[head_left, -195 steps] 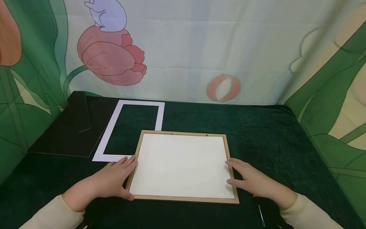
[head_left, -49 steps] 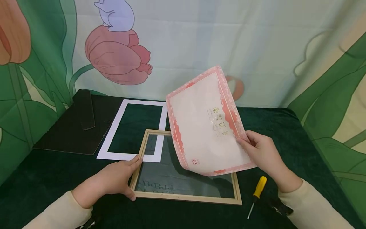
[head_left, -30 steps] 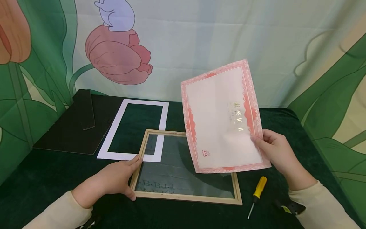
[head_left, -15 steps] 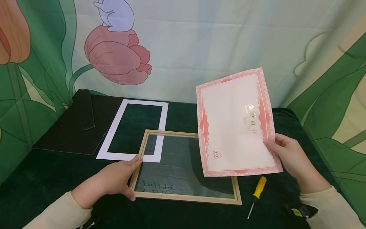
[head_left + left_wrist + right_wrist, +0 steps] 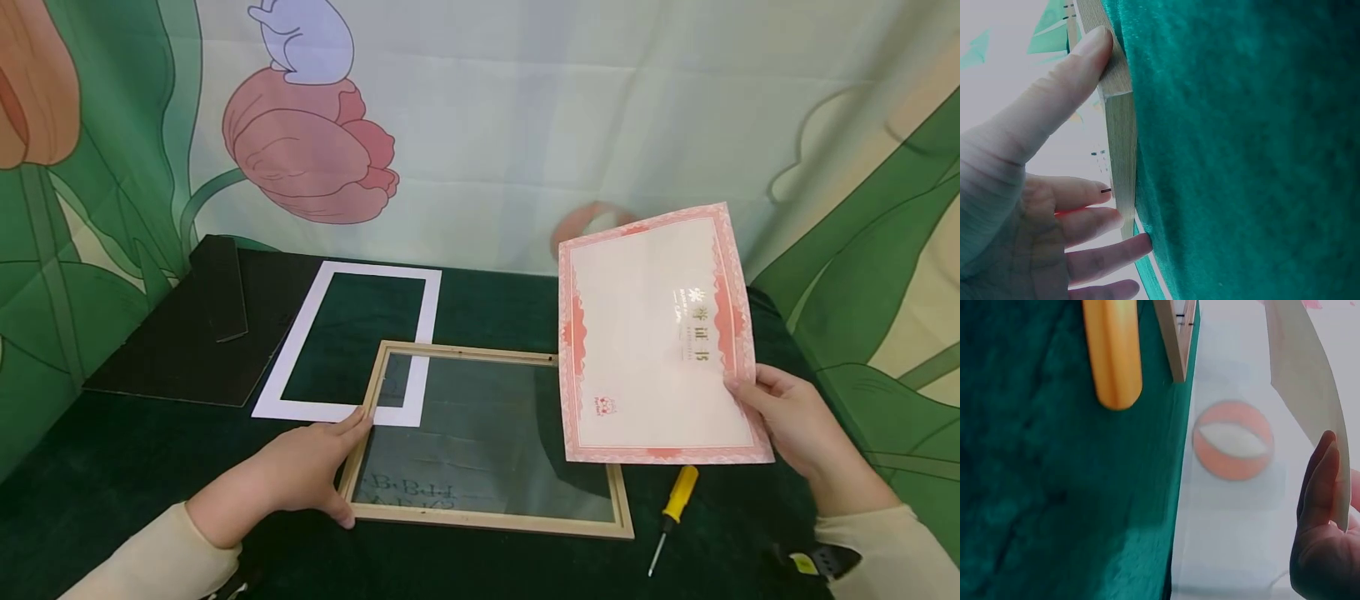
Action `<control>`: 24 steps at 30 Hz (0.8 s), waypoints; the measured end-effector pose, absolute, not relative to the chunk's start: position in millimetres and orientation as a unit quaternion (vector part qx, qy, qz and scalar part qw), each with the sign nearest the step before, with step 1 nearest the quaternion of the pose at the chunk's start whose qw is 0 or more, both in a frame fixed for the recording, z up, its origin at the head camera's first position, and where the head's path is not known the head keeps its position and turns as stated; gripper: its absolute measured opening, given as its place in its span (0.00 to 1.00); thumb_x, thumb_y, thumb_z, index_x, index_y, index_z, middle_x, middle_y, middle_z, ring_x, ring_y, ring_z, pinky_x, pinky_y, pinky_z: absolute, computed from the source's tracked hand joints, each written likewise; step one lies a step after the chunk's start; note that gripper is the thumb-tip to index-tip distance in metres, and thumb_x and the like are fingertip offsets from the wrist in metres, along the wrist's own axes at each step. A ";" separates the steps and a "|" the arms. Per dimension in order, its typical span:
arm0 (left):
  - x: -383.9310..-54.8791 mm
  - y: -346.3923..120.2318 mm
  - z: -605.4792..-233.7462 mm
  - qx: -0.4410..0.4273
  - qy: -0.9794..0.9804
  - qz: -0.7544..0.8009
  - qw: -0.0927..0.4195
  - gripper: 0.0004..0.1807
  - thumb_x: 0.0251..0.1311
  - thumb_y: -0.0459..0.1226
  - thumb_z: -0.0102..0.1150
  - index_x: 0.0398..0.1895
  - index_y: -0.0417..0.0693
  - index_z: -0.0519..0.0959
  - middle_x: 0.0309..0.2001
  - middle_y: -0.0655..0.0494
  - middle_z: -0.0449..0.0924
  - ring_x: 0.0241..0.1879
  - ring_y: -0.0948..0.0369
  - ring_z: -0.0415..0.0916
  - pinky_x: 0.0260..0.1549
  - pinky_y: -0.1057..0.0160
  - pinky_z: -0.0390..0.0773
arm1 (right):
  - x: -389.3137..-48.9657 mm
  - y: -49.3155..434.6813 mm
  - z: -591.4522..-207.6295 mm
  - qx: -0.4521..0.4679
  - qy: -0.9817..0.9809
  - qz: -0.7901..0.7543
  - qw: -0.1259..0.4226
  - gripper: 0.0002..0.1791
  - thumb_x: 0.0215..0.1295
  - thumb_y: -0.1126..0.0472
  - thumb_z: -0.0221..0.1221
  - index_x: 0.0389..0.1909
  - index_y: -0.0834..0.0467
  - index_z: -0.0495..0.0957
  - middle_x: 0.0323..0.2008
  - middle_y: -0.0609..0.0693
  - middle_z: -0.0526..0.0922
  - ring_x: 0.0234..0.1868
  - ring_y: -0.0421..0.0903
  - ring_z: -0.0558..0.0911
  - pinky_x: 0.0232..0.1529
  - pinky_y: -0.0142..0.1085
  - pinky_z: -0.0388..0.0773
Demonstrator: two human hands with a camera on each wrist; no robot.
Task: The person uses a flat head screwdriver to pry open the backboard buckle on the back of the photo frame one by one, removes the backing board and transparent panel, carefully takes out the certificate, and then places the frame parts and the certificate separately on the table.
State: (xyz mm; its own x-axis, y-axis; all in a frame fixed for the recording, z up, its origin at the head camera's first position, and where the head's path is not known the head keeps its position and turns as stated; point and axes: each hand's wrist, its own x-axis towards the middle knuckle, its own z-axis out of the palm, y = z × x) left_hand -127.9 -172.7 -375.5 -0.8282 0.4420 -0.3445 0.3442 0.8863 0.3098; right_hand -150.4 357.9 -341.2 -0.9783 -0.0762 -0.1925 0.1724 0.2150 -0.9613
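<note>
My right hand [image 5: 802, 429] pinches a pink-bordered certificate [image 5: 637, 358] by its right edge, thumb in front and fingers behind. The sheet stands raised and tilted, overlapping the right end of a wooden picture frame [image 5: 487, 521] in the head view. Seen from the right wrist, the certificate [image 5: 1307, 369] is nearly edge-on. Inside the frame lies a clear pane [image 5: 480, 442] with mirrored lettering near its front. My left hand [image 5: 300, 467] rests at the frame's left side, the thumb [image 5: 1075, 78] touching the near corner and the straight fingers reaching along the outer edge.
A yellow-handled screwdriver [image 5: 680, 496] lies right of the frame. A white mat [image 5: 281, 375] sits at the back left, partly under the frame. Beyond it is a black backing board [image 5: 165, 358] with a stand flap [image 5: 225, 292]. A printed curtain [image 5: 480, 142] hangs behind the table.
The white sheet that lay in the frame was lifted out by my right hand, its printed certificate side now showing, and carried rightward, then slightly down. My left hand stays at the frame.
</note>
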 end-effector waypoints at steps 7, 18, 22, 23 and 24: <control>-128.4 -172.5 -375.3 0.207 0.948 0.122 0.210 0.65 0.22 0.55 0.78 0.70 0.42 0.57 0.69 0.43 0.54 0.60 0.44 0.65 0.52 0.41 0.68 | -152.1 374.2 -349.1 0.036 0.766 -0.632 0.110 0.05 0.67 0.55 0.54 0.41 0.42 0.75 0.33 0.45 0.83 0.29 0.47 0.83 0.30 0.38 0.81; -128.7 -173.0 -376.5 0.208 0.947 0.120 0.212 0.65 0.22 0.56 0.78 0.70 0.42 0.57 0.69 0.43 0.55 0.60 0.44 0.65 0.52 0.41 0.68 | -153.4 393.0 -356.9 0.065 0.774 -0.618 0.125 0.04 0.67 0.52 0.54 0.38 0.38 0.75 0.31 0.44 0.82 0.28 0.47 0.82 0.29 0.39 0.80; -128.6 -172.8 -375.6 0.206 0.948 0.118 0.214 0.65 0.22 0.56 0.78 0.70 0.43 0.57 0.69 0.44 0.55 0.60 0.44 0.65 0.52 0.41 0.67 | -154.6 399.1 -360.0 0.072 0.771 -0.619 0.130 0.04 0.67 0.52 0.54 0.38 0.38 0.76 0.31 0.44 0.82 0.27 0.47 0.82 0.28 0.39 0.80; -128.7 -172.7 -375.5 0.206 0.948 0.118 0.214 0.65 0.22 0.56 0.78 0.70 0.43 0.57 0.69 0.44 0.55 0.60 0.44 0.65 0.52 0.41 0.67 | -155.0 400.6 -360.7 0.074 0.771 -0.618 0.132 0.04 0.68 0.52 0.53 0.37 0.38 0.76 0.30 0.44 0.82 0.27 0.47 0.82 0.28 0.39 0.80; -128.7 -172.7 -375.4 0.206 0.948 0.117 0.213 0.65 0.22 0.56 0.78 0.70 0.43 0.57 0.69 0.44 0.55 0.60 0.44 0.65 0.52 0.41 0.67 | -155.4 402.3 -361.6 0.076 0.772 -0.617 0.133 0.05 0.68 0.52 0.53 0.37 0.37 0.76 0.30 0.44 0.82 0.27 0.47 0.82 0.28 0.39 0.80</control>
State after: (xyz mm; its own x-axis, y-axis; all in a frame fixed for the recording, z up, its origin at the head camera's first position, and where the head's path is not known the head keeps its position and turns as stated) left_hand -128.7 -172.7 -375.4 -0.8243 0.4403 -0.3560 0.3400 0.8877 0.3105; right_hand -155.4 402.3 -361.6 -0.9532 -0.0470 -0.2986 0.2808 0.2274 -0.9324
